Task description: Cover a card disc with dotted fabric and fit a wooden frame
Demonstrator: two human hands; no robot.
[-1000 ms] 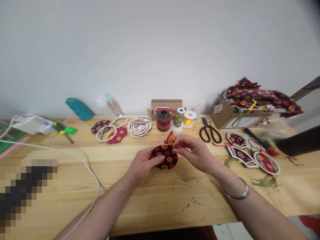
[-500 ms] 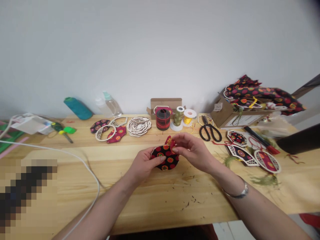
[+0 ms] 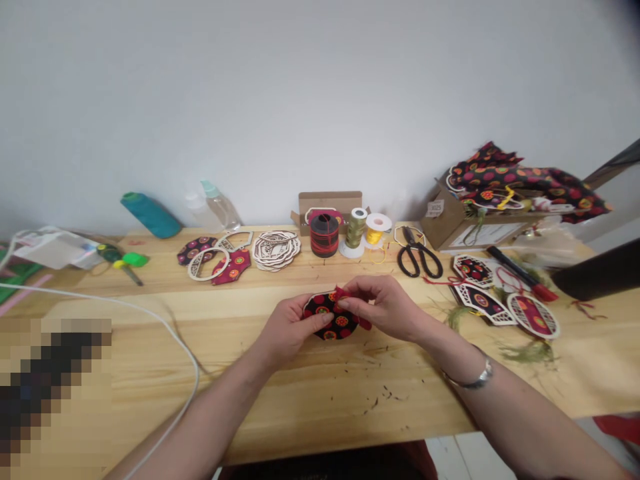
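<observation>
From the head camera, the left hand cups a round black cloth piece printed with red dots, its thumb lying across the face and its fingers curled closed behind. The right hand sits just beside it, thumb and forefinger pinched tight on a small red flap at the top edge of the cloth, while a red tab pokes out lower right. The piece is held low over the middle of the wooden table, near its front edge. It looks light and soft, with a limp flap that would slip easily, so a firm pinch at the rim seems the surest hold; whether a stiff backing lies inside cannot be seen.

Along the back of the table stand a black and red spool, a green spool, a yellow spool, black-handled scissors and a stack of wooden cutouts. A cardboard box on the right holds heaped printed cloth. Its small white tag seems to carry digits, too small to read for sure, and no brand can be made out
</observation>
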